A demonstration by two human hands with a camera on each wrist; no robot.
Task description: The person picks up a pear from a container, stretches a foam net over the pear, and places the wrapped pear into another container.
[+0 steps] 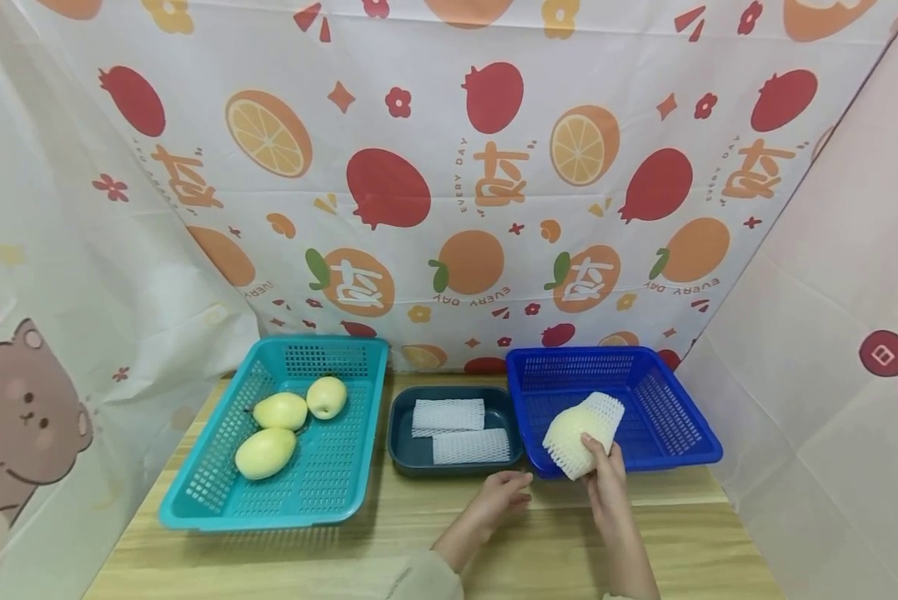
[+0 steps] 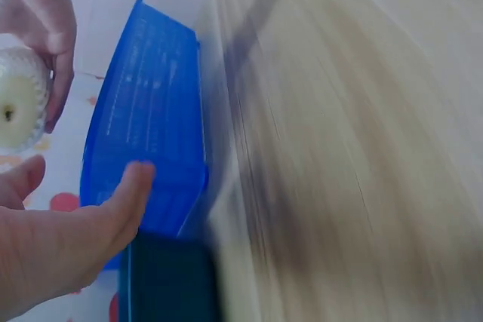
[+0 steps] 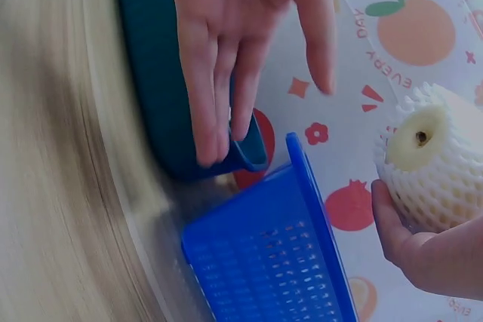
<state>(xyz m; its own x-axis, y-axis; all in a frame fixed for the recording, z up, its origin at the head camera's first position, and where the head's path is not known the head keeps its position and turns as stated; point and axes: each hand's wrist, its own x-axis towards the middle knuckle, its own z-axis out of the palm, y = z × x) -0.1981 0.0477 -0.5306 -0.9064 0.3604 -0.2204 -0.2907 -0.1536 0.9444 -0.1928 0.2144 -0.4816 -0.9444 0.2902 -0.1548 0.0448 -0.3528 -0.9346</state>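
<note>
A pale yellow pear (image 3: 413,141) wrapped in a white foam net (image 1: 604,408) is held in my right hand (image 1: 606,475), over the near side of the blue basket (image 1: 681,458). In the right wrist view the pear's end with a dark spot pokes out of the net. My left hand (image 1: 497,500) holds nothing; its fingers are extended, apart from the pear, in front of the dark green tray (image 1: 449,470). Two flat white foam nets (image 1: 449,417) lie in that tray.
At the left stands a teal basket (image 1: 328,500) with three pears (image 1: 266,454) in it. All the containers rest on a wood-grain table (image 1: 388,558). A fruit-printed cloth (image 1: 433,100) hangs behind them, and pale cloths flank both sides.
</note>
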